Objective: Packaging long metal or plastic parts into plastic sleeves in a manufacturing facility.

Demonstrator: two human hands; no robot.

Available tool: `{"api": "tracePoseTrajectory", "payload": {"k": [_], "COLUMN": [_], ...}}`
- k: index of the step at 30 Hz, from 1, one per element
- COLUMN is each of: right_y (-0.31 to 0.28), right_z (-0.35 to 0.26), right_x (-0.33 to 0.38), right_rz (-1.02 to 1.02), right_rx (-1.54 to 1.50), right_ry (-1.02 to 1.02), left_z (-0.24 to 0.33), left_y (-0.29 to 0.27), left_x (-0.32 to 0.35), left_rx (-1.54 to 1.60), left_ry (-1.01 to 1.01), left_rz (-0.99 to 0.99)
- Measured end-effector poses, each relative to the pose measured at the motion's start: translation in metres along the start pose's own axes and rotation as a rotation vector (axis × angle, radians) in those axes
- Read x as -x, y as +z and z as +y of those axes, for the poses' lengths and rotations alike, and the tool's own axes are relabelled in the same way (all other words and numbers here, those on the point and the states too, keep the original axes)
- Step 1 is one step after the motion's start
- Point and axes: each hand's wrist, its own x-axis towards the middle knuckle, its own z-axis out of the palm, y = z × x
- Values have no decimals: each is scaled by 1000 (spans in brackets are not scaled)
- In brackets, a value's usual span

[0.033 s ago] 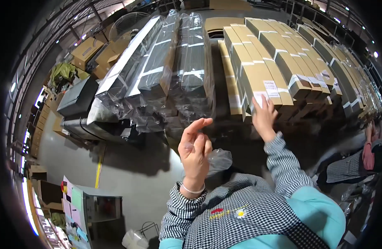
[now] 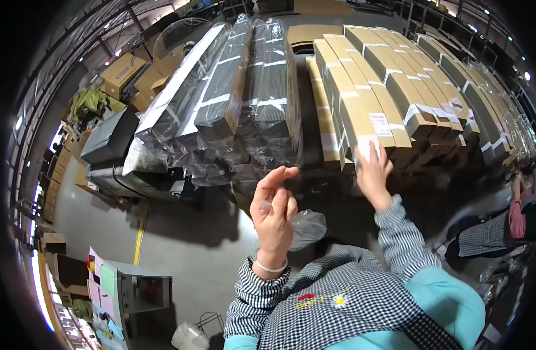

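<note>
My right hand (image 2: 373,178) reaches to the near end of a long brown carton (image 2: 356,111), its fingers stretched out and apart. They lie on or just over a white patch (image 2: 367,147) at the carton's edge, below a printed white label (image 2: 380,124). My left hand (image 2: 273,219) is raised in front of my body, with the index finger out and the other fingers curled in. Clear plastic film (image 2: 308,228) shows at the curled fingers and hangs beside the hand.
Plastic-wrapped dark bundles (image 2: 221,108) with white straps stand left of the cartons. More strapped cartons (image 2: 405,87) are stacked to the right. At the far right a co-worker (image 2: 483,236) bends by the stack. A grey cabinet (image 2: 142,291) stands lower left.
My right hand has drawn back slightly, down and to the right, uncovering more of the white patch. The left hand keeps its pose.
</note>
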Motion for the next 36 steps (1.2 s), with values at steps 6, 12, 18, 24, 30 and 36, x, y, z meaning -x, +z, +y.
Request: {"api": "tracePoseTrajectory", "payload": {"k": [6, 12, 18, 24, 30, 36], "right_y": [-134, -151, -143, -122, -114, -103], "right_z": [-61, -45, -2, 34, 43, 128], "right_x": [43, 57, 40, 35, 66, 77], "right_rz": [-742, -108, -272, -151, -760, -878], "right_rx": [-1477, -1368, -1459, -1593, -2523, -1460], "right_ry": [-51, 151, 389, 489, 649, 8], "left_z": [-30, -82, -120, -133, -158, -149], "left_y": [42, 50, 82, 76, 77, 1], "left_x": [-2, -3, -1, 15, 37, 30], "left_rx": [65, -315, -454, -118, 117, -437], "left_ry": [-114, 128, 79, -231, -559, -659], "left_rz": [-79, 131, -74, 115, -72, -830]}}
